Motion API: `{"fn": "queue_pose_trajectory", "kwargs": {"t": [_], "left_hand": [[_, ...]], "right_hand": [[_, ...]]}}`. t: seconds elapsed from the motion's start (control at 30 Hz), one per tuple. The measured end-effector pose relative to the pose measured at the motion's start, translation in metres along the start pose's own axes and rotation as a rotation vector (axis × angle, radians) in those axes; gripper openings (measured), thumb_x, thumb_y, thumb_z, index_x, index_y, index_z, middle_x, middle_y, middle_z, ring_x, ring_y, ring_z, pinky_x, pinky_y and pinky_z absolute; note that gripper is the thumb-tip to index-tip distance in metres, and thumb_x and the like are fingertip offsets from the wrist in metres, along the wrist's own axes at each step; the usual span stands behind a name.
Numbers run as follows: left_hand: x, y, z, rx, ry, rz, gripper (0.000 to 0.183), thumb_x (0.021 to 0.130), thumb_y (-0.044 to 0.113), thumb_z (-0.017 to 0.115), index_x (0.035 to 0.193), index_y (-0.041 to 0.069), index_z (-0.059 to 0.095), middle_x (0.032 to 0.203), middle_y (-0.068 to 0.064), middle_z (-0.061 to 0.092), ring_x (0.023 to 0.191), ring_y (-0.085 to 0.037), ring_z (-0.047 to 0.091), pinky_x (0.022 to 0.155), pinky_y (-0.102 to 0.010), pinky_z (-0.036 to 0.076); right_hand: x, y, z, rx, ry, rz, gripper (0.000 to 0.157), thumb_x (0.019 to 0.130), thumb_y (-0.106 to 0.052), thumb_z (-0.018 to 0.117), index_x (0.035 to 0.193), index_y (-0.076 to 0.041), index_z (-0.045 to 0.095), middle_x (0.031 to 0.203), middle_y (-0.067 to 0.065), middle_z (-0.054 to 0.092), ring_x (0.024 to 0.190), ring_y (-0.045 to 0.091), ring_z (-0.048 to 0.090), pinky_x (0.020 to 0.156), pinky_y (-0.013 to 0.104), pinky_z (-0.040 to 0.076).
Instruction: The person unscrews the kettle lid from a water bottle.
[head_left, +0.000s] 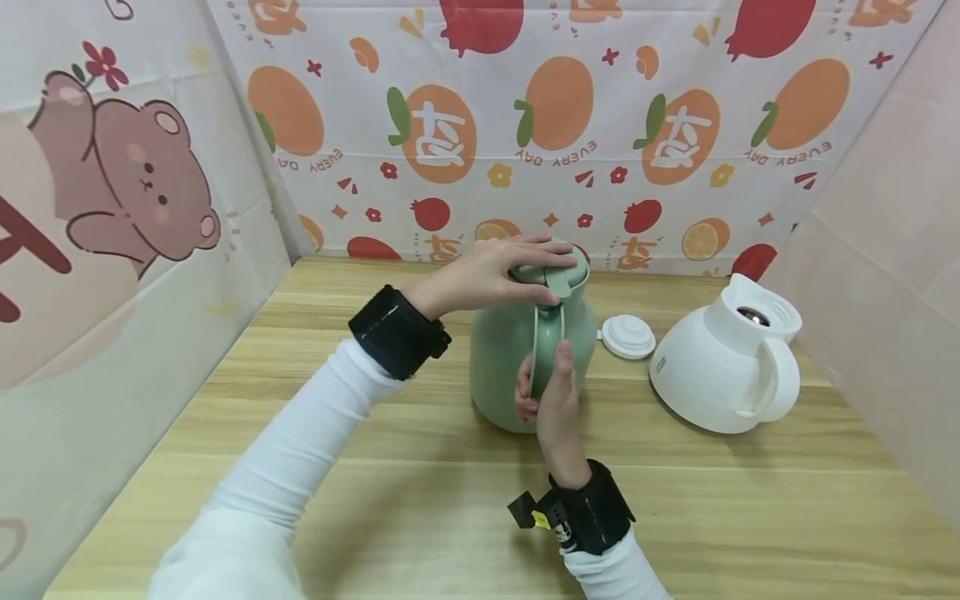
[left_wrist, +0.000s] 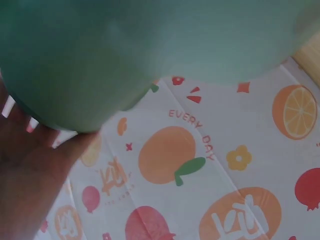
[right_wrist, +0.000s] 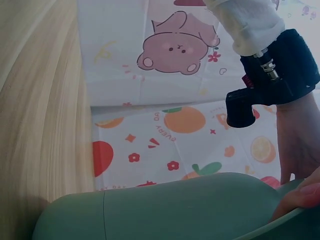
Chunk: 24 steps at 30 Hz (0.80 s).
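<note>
A green thermos jug [head_left: 498, 362] stands upright on the table, its handle [head_left: 550, 329] turned toward me. My left hand [head_left: 487, 275] lies across the top and grips the green lid [head_left: 573, 271], with the thumb by the lever at the handle's upper end. The left wrist view has that hand [left_wrist: 32, 172] around the lid's edge, below the blurred green surface. Lower down, my right hand [head_left: 555, 408] holds the handle, fingers curled round it and thumb upward. The jug's side [right_wrist: 165, 205] fills the bottom of the right wrist view.
To the right, a white jug [head_left: 705, 371] stands with its mouth uncovered. A white round lid [head_left: 628, 336] lies on the table between the two jugs. Printed cloth [head_left: 495, 196] hangs behind and at both sides of the wooden table [head_left: 420, 517].
</note>
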<state>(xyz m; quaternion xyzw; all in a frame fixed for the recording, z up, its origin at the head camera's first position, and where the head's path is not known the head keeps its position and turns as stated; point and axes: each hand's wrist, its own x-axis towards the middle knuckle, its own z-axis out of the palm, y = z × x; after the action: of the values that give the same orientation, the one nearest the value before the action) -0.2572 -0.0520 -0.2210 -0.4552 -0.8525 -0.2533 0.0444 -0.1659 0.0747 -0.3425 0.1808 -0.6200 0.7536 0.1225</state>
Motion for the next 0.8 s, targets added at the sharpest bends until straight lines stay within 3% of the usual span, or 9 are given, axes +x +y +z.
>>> {"fn": "queue_pose_trajectory", "kwargs": {"t": [0.13, 0.27, 0.4, 0.67, 0.8], "left_hand": [[0.002, 0.01, 0.005, 0.073, 0.042, -0.045, 0.054, 0.084, 0.041, 0.064, 0.132, 0.02, 0.052, 0.138, 0.005, 0.042, 0.133, -0.009, 0.022, 0.104, -0.038, 0.024], [0.004, 0.019, 0.01, 0.186, 0.107, -0.061, 0.053, 0.083, 0.045, 0.064, 0.128, 0.02, 0.056, 0.134, 0.003, 0.047, 0.129, -0.014, 0.033, 0.1, -0.035, 0.031], [0.007, 0.025, 0.014, 0.282, 0.162, -0.073, 0.052, 0.082, 0.049, 0.064, 0.124, 0.02, 0.06, 0.128, 0.0, 0.053, 0.118, -0.017, 0.047, 0.084, -0.026, 0.041], [0.013, 0.037, 0.021, 0.392, 0.242, -0.135, 0.051, 0.08, 0.051, 0.064, 0.119, 0.017, 0.064, 0.12, -0.003, 0.059, 0.105, -0.017, 0.057, 0.055, -0.022, 0.039], [0.014, 0.04, 0.025, 0.514, 0.295, -0.131, 0.051, 0.081, 0.054, 0.061, 0.116, 0.016, 0.066, 0.116, -0.004, 0.061, 0.098, -0.017, 0.061, 0.052, -0.023, 0.04]], "right_hand": [[0.0, -0.001, -0.001, -0.003, 0.007, 0.002, 0.065, 0.096, -0.053, 0.014, 0.061, -0.002, 0.035, 0.046, 0.002, 0.031, 0.036, 0.013, 0.028, 0.035, 0.028, 0.028], [0.0, -0.001, -0.002, 0.003, 0.002, 0.024, 0.063, 0.096, -0.053, 0.014, 0.061, -0.005, 0.036, 0.047, 0.001, 0.031, 0.037, 0.014, 0.028, 0.036, 0.03, 0.027], [0.0, -0.002, -0.002, 0.006, 0.011, 0.04, 0.062, 0.096, -0.053, 0.015, 0.062, -0.006, 0.037, 0.048, 0.001, 0.032, 0.037, 0.014, 0.029, 0.037, 0.029, 0.027], [-0.001, -0.002, -0.002, 0.016, 0.021, 0.053, 0.061, 0.095, -0.055, 0.015, 0.066, -0.006, 0.038, 0.05, 0.001, 0.033, 0.037, 0.012, 0.029, 0.038, 0.027, 0.028], [-0.001, -0.002, -0.001, 0.031, 0.022, 0.064, 0.06, 0.095, -0.057, 0.017, 0.072, -0.005, 0.04, 0.054, 0.002, 0.035, 0.038, 0.012, 0.029, 0.038, 0.025, 0.028]]}}
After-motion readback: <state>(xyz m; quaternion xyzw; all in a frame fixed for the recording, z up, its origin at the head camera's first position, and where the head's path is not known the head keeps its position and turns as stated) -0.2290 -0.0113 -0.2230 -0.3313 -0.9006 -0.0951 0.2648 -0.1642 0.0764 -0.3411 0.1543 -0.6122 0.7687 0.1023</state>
